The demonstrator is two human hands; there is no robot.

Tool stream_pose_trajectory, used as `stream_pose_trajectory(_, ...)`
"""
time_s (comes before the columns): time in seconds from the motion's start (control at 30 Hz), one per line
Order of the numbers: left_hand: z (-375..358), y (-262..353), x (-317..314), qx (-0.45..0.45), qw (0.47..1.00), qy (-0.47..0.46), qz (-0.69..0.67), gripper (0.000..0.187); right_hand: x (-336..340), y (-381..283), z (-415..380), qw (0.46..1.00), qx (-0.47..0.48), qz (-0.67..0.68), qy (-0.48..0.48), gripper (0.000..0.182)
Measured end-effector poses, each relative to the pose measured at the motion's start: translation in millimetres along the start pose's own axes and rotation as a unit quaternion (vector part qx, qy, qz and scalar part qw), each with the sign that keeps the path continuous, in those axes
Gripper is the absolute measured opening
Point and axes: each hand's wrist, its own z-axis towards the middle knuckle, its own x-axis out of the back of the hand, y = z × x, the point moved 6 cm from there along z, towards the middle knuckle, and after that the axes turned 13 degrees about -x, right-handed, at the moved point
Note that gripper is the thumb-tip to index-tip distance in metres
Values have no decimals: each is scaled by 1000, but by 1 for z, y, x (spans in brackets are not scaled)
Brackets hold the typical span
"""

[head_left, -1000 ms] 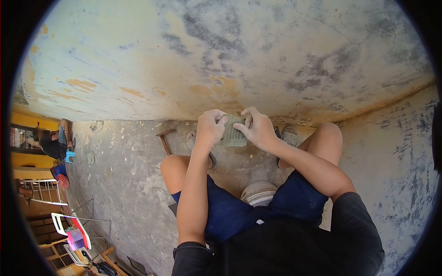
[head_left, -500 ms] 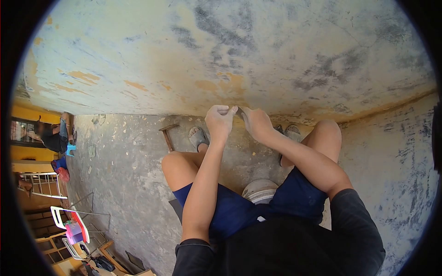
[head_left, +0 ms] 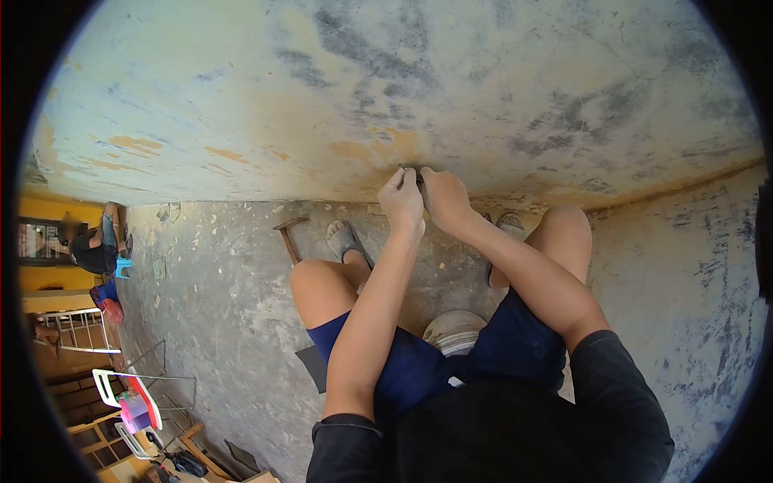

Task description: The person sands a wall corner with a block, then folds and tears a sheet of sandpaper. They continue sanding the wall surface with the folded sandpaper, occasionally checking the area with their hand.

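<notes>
left hand (head_left: 402, 198): closed, fingertips pinched on a small flat sheet (head_left: 411, 171), pressed to the wall (head_left: 403, 88) low down, near where it meets the floor (head_left: 217, 274)
right hand (head_left: 445, 198): closed too, pinching the same sheet from the other side; knuckles touch the left hand
sheet: almost fully hidden by the fingers, only a dark edge shows at the fingertips; long axis cannot be told
relation: sheet lies straight ahead of both hands, against the wall, above the feet; both hands equally near, one on each side
posture: person sits low, knees apart, arms reaching forward between them
hammer (head_left: 288, 237): on the floor left of the left foot, head toward the wall, well apart from the hands
sandals (head_left: 345, 239): on both feet, toes by the wall base
other: second person far left by the yellow wall; plastic chair (head_left: 129, 398) at lower left
</notes>
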Motion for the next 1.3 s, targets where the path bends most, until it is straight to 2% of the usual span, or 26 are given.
stream_pose_trajectory(0.13, 1, -2, -6, -40, 999, 16, 11, 21, 0, 1, 4, 1000, -11, -16, -13, 9)
stream_pose_trajectory(0.2, -4, 3, -12, -48, 999, 17, 15, 21, -3, 5, 5, 1000, 10, -6, -9, 17)
stream_pose_trajectory(0.3, -7, 3, -17, -60, 998, 20, 25, 22, 0, 8, 2, 1000, 18, -1, -15, 19)
stream_pose_trajectory(0.57, -14, 7, -27, -73, 996, 42, -4, 24, 24, 10, -9, 999, 14, 33, -18, 12)
stream_pose_trajectory(0.6, -15, 8, -28, -62, 997, 49, 9, 18, 24, 12, -9, 999, 11, 24, -21, 12)
stream_pose_trajectory(0.67, -17, 7, -32, -49, 997, 52, 23, 17, 24, 15, -10, 1000, 11, 15, -20, 11)
stream_pose_trajectory(0.73, -20, 3, -40, -52, 998, 28, -34, 11, 26, 20, -13, 1000, 9, 5, -19, 10)
stream_pose_trajectory(0.9, -38, -26, -67, 10, 999, -35, -23, 7, 50, 53, -29, 996, -52, -55, -35, 12)
stream_pose_trajectory(0.97, -53, -34, -88, 31, 998, -56, -18, 7, 64, 75, -38, 995, -73, -71, -15, 12)
stream_pose_trajectory(1.03, -74, -45, -112, 125, 989, -63, -54, 7, 80, 95, -47, 992, -94, -86, 6, 12)
stream_pose_trajectory(1.1, -86, -56, -129, 136, 985, -93, -41, 8, 96, 118, -55, 985, -137, -104, 29, 12)
stream_pose_trajectory(1.23, -98, -77, -157, 139, 977, -155, -43, 16, 114, 149, -60, 980, -151, -111, 70, 11)
stream_pose_trajectory(1.3, -105, -68, -164, 141, 976, -155, -56, 18, 120, 157, -59, 979, -164, -91, 78, 11)
